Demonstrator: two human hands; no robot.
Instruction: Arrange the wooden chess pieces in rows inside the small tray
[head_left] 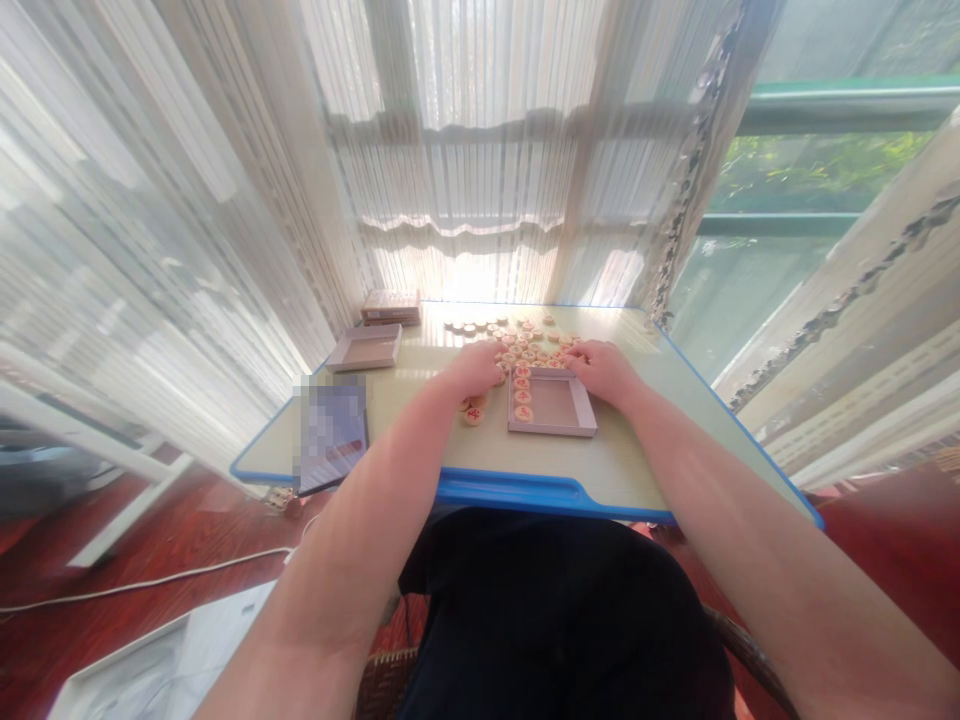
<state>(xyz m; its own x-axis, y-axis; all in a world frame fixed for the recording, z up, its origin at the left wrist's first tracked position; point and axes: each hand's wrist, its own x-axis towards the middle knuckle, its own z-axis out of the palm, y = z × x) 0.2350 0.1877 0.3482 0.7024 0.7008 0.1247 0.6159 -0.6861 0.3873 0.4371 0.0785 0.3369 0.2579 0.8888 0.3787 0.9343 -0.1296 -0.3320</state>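
Observation:
Round wooden pieces with red characters (529, 353) lie in a loose heap on the pale table, behind an open shallow box (559, 432). A column of several pieces (523, 398) stands along the box's left side; the rest of its floor is bare. My left hand (480, 368) is at the heap's left edge, its fingertips among the pieces; what they hold, if anything, is too small to tell. Two or so pieces (473, 415) lie just below it. My right hand (600, 368) reaches to the heap's right edge above the box's far right corner, fingertips at a piece.
A box lid (367, 348) lies at the table's back left, before a stack of flat boxes (391, 306). A dark tablet (334, 435) rests near the left edge. The table (405, 420) has a blue rim; curtains hang behind it.

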